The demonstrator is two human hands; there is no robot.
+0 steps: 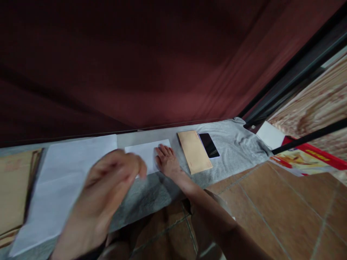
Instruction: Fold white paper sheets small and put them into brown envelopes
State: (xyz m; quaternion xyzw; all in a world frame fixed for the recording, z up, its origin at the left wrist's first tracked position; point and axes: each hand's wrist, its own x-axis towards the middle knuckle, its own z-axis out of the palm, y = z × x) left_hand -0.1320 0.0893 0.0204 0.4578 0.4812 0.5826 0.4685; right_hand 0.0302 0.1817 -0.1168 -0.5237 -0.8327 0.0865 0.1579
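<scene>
My right hand (167,161) lies flat, fingers stretched out, on the right end of a folded white paper (145,153) on a grey cloth (233,144). My left hand (108,187) hovers in the air near the camera, above the cloth and in front of the paper. It is blurred, its fingers loosely curled, and nothing shows in it. A brown envelope (194,151) lies just right of my right hand. A black phone (209,144) rests beside the envelope.
A large white sheet (62,180) lies at the left, over brown envelopes (13,184) at the far left. A dark red curtain (135,65) hangs behind. Brown floor tiles (271,202) spread at right, with a red printed package (303,159) and a white paper (271,135) beyond.
</scene>
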